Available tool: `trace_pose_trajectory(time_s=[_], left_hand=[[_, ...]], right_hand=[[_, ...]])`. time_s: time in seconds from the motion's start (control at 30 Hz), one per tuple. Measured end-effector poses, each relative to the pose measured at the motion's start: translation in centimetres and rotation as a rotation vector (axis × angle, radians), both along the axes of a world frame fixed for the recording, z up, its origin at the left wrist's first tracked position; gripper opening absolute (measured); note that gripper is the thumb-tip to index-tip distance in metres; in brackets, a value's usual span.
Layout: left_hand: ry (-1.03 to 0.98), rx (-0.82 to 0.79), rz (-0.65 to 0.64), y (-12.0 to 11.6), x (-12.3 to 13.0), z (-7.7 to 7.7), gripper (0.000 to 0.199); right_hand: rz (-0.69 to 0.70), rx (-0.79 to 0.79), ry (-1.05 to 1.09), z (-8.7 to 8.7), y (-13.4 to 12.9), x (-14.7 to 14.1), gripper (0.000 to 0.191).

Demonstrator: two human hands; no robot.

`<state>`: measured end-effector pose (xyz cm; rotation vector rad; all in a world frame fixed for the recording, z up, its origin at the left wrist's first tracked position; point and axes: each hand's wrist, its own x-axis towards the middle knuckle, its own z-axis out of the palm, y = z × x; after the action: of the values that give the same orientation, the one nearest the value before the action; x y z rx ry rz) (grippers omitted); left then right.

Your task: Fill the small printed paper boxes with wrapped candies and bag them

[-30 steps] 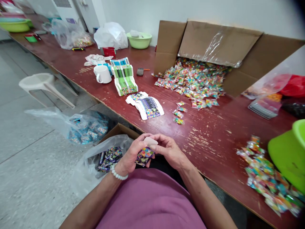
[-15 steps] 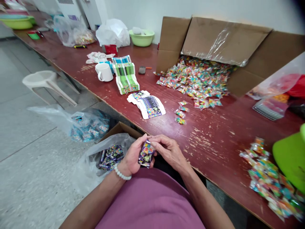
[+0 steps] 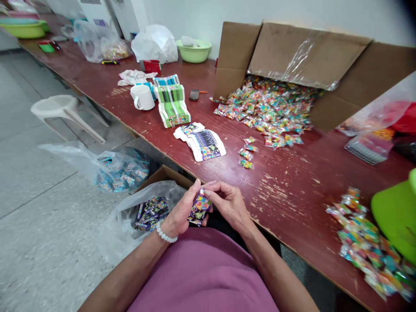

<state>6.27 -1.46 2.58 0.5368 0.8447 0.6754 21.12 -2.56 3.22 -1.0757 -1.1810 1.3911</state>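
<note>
A small dark purple printed candy box point(image 3: 199, 209) is held above my lap, close to the table edge. My left hand point(image 3: 182, 211), with a pale bead bracelet point(image 3: 166, 232) at the wrist, wraps round the box from the left and below; some of its fingertips show at the box's right side. At the top end of the box, my right hand point(image 3: 228, 203) pinches the flap between thumb and fingers. Just left of my hands, a clear plastic bag point(image 3: 126, 225) in a carton holds several similar purple boxes point(image 3: 152, 213).
On the red table point(image 3: 286, 186) lie flat purple box blanks point(image 3: 208, 145), green box blanks point(image 3: 174, 110), a white mug point(image 3: 142, 97) and a few wrapped candies point(image 3: 246, 154). A large carton point(image 3: 305, 52) spills wrapped candies point(image 3: 269, 108). More candies point(image 3: 367, 234) lie right. A white stool point(image 3: 56, 106) stands left.
My left thumb and palm have turned more upright along the box's left side. My right fingers have bent closer onto the box's top end. Everything on the table stays put.
</note>
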Motion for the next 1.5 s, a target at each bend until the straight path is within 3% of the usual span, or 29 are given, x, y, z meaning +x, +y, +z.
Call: trace_pose_trajectory(time_s=[0.17, 0.27, 0.33, 0.4, 0.53, 0.6, 0.67, 0.8, 0.9, 1.03, 1.23, 1.33, 1.43, 1.5], left_hand=[[-0.138, -0.161, 0.06, 0.3, 0.1, -0.3, 0.021], [-0.091, -0.107, 0.167, 0.4, 0.2, -0.2, 0.02], [0.053, 0.058, 0.22, 0.4, -0.7, -0.3, 0.028], [0.315, 0.286, 0.221, 0.3, -2.9, -0.8, 0.036], [0.948, 0.622, 0.069, 0.2, -8.9, -2.8, 0.041], [1.159, 0.744, 0.016, 0.8, -10.2, -3.3, 0.047], [1.267, 0.922, 0.03, 2.3, -9.4, -3.0, 0.051], [1.428, 1.316, 0.064, 7.6, -3.7, -1.6, 0.053], [1.676, 1.276, -0.081, 11.5, -0.4, -1.5, 0.057], [1.725, 1.275, -0.153, 13.6, 0.1, -2.7, 0.058], [1.746, 1.259, -0.129, 13.2, -0.3, -3.7, 0.057], [1.744, 1.246, -0.059, 12.8, 0.1, -3.9, 0.055], [1.659, 1.265, 0.069, 11.9, -0.1, -3.2, 0.058], [1.55, 1.268, 0.141, 11.0, -0.7, -1.9, 0.063]], right_hand=[[0.03, 0.321, -0.297, -0.7, -1.2, 0.2, 0.018], [0.105, 0.451, -0.523, -1.7, -1.5, -0.2, 0.055], [0.148, 0.476, -0.584, -2.3, -1.5, -0.7, 0.089], [0.106, 0.453, -0.578, -2.9, -1.1, -0.7, 0.101], [-0.138, 0.331, -0.615, -3.5, 1.3, 1.5, 0.057], [-0.246, 0.312, -0.67, -3.6, 3.6, 3.0, 0.04], [-0.314, 0.308, -0.711, -3.7, 6.3, 3.9, 0.033], [-0.396, 0.228, -0.843, -4.2, 11.5, 3.5, 0.046], [-0.448, 0.137, -0.903, -4.9, 13.8, 2.8, 0.049], [-0.496, 0.089, -0.879, -5.8, 14.7, 2.8, 0.034], [-0.623, 0.097, -0.736, -6.5, 14.5, 2.9, 0.036], [-0.656, 0.115, -0.595, -6.6, 14.1, 3.0, 0.027], [-0.608, 0.121, -0.432, -5.9, 13.0, 3.5, 0.029], [-0.548, 0.131, -0.354, -4.9, 11.4, 4.0, 0.032]])
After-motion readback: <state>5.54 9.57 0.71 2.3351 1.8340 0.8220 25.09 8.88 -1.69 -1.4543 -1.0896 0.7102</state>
